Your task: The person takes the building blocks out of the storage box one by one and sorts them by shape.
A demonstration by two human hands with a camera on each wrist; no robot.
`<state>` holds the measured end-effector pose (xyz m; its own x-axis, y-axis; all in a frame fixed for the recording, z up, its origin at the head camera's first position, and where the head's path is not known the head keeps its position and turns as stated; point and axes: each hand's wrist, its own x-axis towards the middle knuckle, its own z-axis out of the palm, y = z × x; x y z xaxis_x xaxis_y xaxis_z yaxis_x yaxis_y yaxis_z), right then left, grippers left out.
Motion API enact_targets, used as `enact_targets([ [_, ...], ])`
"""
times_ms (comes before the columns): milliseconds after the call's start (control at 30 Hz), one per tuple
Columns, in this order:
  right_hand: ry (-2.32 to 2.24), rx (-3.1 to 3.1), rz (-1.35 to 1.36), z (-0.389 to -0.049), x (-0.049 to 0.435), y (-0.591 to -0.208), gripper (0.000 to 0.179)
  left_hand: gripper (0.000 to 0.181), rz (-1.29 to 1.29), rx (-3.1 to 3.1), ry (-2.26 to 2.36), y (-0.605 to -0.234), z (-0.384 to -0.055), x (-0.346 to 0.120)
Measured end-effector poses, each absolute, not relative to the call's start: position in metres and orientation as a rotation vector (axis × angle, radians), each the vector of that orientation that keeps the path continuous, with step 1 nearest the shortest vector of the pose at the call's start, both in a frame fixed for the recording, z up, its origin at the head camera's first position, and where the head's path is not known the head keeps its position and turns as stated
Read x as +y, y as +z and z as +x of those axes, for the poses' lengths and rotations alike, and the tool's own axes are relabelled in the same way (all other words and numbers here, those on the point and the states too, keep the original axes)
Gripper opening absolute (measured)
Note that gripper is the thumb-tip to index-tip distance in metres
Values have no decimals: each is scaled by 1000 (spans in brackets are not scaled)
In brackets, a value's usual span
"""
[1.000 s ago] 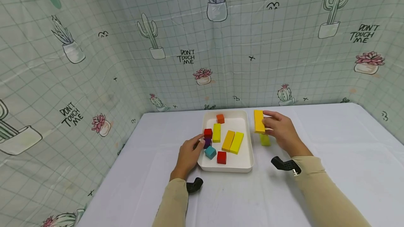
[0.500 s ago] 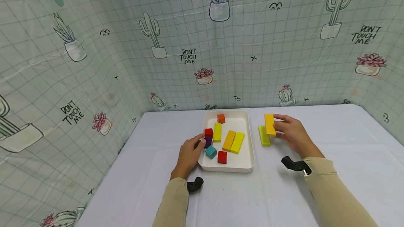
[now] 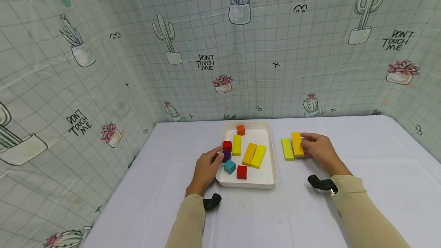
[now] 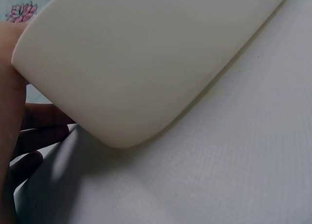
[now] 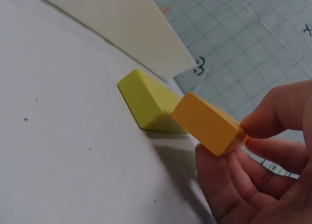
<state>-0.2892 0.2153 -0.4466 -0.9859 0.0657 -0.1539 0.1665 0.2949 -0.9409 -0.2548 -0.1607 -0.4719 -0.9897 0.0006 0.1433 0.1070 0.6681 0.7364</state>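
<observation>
My right hand pinches an orange-yellow rectangular block between thumb and fingers. In the right wrist view that orange block is tilted and held just above the cloth, close beside a lime-yellow block lying on the table. To the left stands a white tray. My left hand holds its left rim, with the thumb over the edge and the fingers along the outside; the left wrist view shows the tray wall partly hiding that hand.
Inside the tray lie a yellow block, an orange block touching another yellow block, and several cubes, among them a teal cube and a red cube. A patterned cloth wall closes off the back.
My right hand has carried the orange-yellow block rightward from near the tray, then lowered it beside the lime-yellow block. My left hand stays on the tray rim.
</observation>
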Motion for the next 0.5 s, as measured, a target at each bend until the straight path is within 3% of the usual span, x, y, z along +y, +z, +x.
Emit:
enact_targets([
  [500,-1491,2642,110,-288,215,-451,55,44,-83,-2755,-1230,-470,-254,-160],
])
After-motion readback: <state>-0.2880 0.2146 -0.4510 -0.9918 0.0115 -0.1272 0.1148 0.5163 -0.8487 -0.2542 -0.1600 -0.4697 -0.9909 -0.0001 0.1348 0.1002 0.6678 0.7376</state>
